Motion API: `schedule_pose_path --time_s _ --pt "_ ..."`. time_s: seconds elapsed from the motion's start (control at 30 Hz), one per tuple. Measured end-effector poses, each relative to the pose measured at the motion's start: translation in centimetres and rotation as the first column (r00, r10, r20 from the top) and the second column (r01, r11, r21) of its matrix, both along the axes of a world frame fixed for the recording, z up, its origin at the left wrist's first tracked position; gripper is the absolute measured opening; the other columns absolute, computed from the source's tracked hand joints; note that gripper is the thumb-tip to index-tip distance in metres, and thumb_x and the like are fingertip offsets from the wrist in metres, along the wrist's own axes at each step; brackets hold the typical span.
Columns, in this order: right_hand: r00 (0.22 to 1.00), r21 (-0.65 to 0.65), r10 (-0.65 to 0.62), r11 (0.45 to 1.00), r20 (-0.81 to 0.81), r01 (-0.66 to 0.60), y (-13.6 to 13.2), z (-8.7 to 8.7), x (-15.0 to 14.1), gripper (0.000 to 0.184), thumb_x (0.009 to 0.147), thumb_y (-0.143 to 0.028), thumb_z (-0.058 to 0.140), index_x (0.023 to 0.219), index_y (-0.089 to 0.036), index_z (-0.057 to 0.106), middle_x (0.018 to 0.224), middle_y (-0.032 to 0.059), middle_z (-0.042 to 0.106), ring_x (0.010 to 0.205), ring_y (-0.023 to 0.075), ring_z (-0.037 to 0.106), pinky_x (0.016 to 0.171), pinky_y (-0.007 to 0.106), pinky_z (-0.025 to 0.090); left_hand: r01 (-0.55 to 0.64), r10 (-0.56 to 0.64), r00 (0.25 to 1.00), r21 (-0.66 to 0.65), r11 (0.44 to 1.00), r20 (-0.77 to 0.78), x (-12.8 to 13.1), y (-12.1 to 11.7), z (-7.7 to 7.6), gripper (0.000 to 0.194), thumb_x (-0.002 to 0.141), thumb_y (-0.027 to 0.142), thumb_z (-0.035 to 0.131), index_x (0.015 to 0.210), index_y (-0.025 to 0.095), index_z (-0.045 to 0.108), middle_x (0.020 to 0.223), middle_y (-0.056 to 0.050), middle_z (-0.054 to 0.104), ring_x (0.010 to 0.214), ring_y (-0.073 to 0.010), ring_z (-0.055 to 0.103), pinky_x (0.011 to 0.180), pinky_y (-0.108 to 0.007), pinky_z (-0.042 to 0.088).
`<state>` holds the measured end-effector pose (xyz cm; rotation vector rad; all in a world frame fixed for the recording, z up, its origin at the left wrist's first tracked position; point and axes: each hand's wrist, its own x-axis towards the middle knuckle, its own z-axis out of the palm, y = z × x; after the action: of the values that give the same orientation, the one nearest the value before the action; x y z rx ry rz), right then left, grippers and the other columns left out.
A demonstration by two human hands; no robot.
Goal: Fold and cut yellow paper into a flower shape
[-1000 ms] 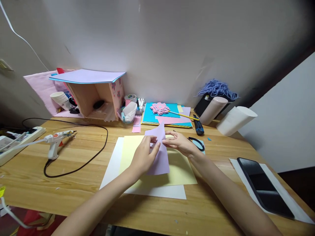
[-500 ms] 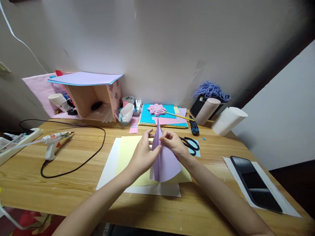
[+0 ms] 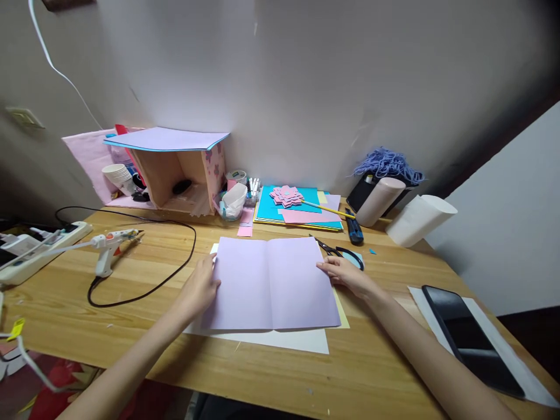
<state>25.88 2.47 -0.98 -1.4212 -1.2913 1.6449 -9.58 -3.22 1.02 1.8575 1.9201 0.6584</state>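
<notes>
Lilac paper sheet (image 3: 245, 286) opened out, one crease down its middle from far edge to near edge. Position: front centre of the light wooden table (image 3: 245, 379), over a pale yellow paper sheet (image 3: 343, 315) and a white paper sheet (image 3: 284, 340). Yellow shows along the right edge, white along the near edge. Cannot tell whether the lilac sheet lies fully flat or is slightly raised.

Left hand (image 3: 202, 286): at the left edge of the lilac sheet, back of hand up, fingers pointing away from the wearer, thumb toward the sheet. Edge appears to be lightly gripped between thumb and fingers; the far fingers are partly hidden. Left forearm enters at lower left and slants up and inward.

Right hand (image 3: 345, 275): at the right edge, above mid-height of the sheet. Fingers close together, pointing inward to the left, tips on the paper margin; thumb tucked low, its contact unclear. Right forearm enters at lower right and slants up to the left.

Surroundings: black-handled scissors (image 3: 335, 251) just beyond the right hand, handles partly over a light blue paper piece (image 3: 357, 255). White glue gun (image 3: 105, 256) left of the left hand, well apart. Black smartphone (image 3: 472, 338) to the right of the right forearm.
</notes>
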Motion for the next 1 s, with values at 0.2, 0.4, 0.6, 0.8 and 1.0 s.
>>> schedule_pose_path --time_s 0.2,0.4,0.6,0.8,1.0 --pt "0.982 -0.042 -0.044 0.998 0.183 0.053 0.9 -0.8 -0.7 0.041 0.067 -0.057 0.059 0.064 -0.018 0.052 0.056 0.0006 0.054 0.046 0.0111 0.054 0.043 0.023 0.047 0.451 -0.373 0.853 0.156 0.879 -0.365 5.5 2.9 -0.3 0.035 0.085 0.025 0.039 0.118 0.016 0.045 0.124 -0.015 0.045 0.115 -0.0265 0.04 0.094 -0.041 0.034" --pt "0.936 0.156 -0.139 0.984 0.324 0.092 3.1 -1.7 -1.0 0.038 0.065 -0.052 0.062 0.056 -0.018 0.049 0.044 -0.0036 0.046 0.036 0.0084 0.046 0.034 0.019 0.039 0.456 -0.369 0.836 0.141 0.879 -0.407 8.3 6.7 -2.5 0.039 0.085 0.034 0.039 0.118 0.014 0.045 0.107 -0.013 0.049 0.097 -0.0249 0.046 0.084 -0.039 0.039" --pt "0.934 0.128 -0.112 0.989 0.339 0.072 3.7 -1.7 -0.2 0.037 0.067 -0.049 0.059 0.054 -0.017 0.047 0.046 -0.0032 0.048 0.039 0.0086 0.047 0.038 0.02 0.043 0.428 -0.325 0.853 0.19 0.884 -0.408 8.0 7.3 -3.7 0.043 0.085 0.037 0.037 0.122 0.015 0.043 0.104 -0.011 0.047 0.096 -0.0235 0.043 0.084 -0.037 0.038" --pt "0.933 0.129 -0.058 0.992 0.356 0.013 3.0 -1.1 -0.3 0.038 0.068 -0.051 0.056 0.054 -0.017 0.045 0.048 -0.0031 0.046 0.042 0.009 0.046 0.042 0.021 0.04 0.416 -0.32 0.868 0.203 0.886 -0.381 8.0 7.5 -4.0 0.045 0.084 0.037 0.038 0.123 0.015 0.043 0.104 -0.011 0.046 0.096 -0.0233 0.043 0.085 -0.037 0.038" --pt "0.915 0.204 -0.098 0.979 0.391 0.018 1.6 -1.1 -0.7 0.042 0.068 -0.055 0.054 0.052 -0.017 0.043 0.044 -0.0043 0.041 0.039 0.008 0.038 0.039 0.021 0.028 0.413 -0.327 0.876 0.202 0.888 -0.354 8.1 7.4 -4.0 0.046 0.084 0.037 0.038 0.125 0.016 0.041 0.105 -0.011 0.046 0.097 -0.0235 0.043 0.085 -0.037 0.038"
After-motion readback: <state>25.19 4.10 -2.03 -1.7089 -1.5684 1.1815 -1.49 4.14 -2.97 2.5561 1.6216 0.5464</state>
